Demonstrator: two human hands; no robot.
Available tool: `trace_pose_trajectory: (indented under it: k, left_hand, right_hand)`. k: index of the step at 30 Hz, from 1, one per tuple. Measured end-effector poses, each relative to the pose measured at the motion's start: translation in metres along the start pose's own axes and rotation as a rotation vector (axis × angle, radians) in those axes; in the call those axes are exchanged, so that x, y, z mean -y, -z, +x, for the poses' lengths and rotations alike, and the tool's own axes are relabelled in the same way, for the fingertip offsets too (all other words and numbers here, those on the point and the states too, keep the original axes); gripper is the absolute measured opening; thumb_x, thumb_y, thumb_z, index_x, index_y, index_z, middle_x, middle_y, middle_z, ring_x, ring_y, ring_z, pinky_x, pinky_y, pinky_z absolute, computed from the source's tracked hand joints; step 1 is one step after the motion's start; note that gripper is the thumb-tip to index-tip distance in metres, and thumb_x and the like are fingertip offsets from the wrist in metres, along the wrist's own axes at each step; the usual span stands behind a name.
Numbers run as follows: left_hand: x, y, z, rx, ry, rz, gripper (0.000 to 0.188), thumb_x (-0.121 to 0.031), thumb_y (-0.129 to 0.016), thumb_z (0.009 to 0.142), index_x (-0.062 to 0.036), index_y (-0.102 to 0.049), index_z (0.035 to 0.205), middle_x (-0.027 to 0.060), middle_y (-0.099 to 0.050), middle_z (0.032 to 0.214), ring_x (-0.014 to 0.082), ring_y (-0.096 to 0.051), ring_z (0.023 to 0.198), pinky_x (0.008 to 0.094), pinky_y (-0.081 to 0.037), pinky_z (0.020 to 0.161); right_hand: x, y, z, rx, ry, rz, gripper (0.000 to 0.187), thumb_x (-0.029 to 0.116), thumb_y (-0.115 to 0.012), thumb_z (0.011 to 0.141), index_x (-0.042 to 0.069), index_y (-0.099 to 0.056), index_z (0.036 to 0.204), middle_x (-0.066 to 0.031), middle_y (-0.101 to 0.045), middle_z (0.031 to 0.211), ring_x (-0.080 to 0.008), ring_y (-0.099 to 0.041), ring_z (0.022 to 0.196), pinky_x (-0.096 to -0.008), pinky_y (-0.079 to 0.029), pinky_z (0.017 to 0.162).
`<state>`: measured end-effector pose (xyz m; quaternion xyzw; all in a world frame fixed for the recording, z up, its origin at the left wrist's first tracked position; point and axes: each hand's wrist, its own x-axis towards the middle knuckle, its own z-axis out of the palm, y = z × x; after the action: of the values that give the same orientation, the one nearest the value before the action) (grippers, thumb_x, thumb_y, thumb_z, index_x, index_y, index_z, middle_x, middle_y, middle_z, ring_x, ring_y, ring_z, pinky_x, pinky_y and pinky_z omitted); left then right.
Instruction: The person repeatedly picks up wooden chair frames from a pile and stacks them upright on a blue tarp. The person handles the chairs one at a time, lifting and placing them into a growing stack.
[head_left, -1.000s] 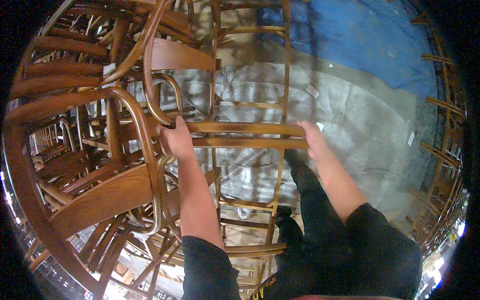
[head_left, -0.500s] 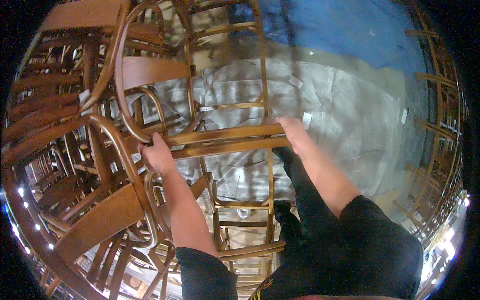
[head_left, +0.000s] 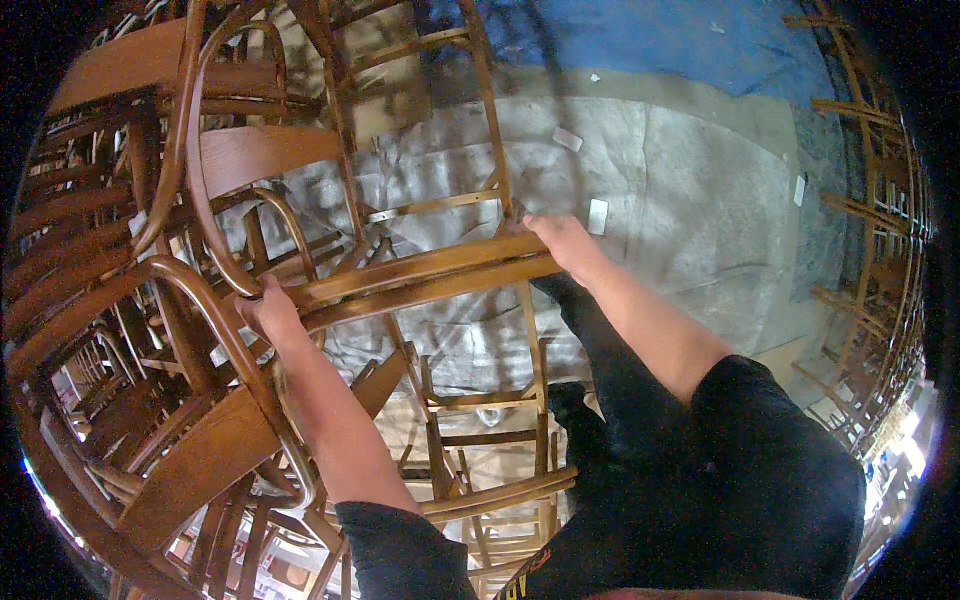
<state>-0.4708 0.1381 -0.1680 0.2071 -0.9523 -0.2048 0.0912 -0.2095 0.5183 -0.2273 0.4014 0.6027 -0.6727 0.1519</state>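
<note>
A brown wooden chair (head_left: 430,268) shows its two long parallel wooden edges across the middle of the view. My left hand (head_left: 272,308) is closed around the left end of these edges, beside a bent-wood chair back. At their right end, my right hand (head_left: 562,247) grips the edge with its fingers partly hidden behind the wood. Thin chair legs stretch upward from there, joined by a crossbar (head_left: 435,204). Whether the two edges belong to one chair or two stacked ones, I cannot tell.
Stacked wooden chairs with curved backs (head_left: 205,465) crowd the left side. More chair frames (head_left: 868,210) line the far right. Grey sheeting (head_left: 690,230) with white paper scraps (head_left: 598,217) covers the floor, with a blue covering (head_left: 700,45) beyond. Chair legs and rails (head_left: 500,495) stand near my legs.
Both hands have shifted left with the chair, and its left end has dipped slightly. The surrounding chairs on the left also appear further left in view.
</note>
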Motion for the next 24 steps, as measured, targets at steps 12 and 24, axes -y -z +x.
trace_pose_trajectory:
  k: [12,24]
  left_hand:
    - [0.002,0.011,0.001,-0.016,0.066,0.084,0.063,-0.038,-0.073,0.088,0.0005,-0.053,0.133,0.0220,-0.067,0.124,0.0389,-0.066,0.113,0.0493,-0.052,0.095]
    - [-0.005,0.012,0.001,-0.003,0.153,0.194,0.066,-0.041,-0.063,0.092,-0.0002,-0.045,0.141,0.0251,-0.064,0.129,0.0441,-0.062,0.119,0.0534,-0.049,0.100]
  right_hand:
    - [0.014,-0.009,0.009,0.157,0.082,-0.227,0.055,0.050,-0.055,0.101,0.002,-0.072,0.123,-0.0194,-0.072,0.121,-0.0323,-0.066,0.112,-0.0402,-0.049,0.099]
    - [0.033,-0.004,0.014,0.347,0.238,-0.544,0.052,0.048,-0.036,0.111,0.013,-0.069,0.132,-0.0179,-0.070,0.128,-0.0324,-0.063,0.119,-0.0396,-0.043,0.108]
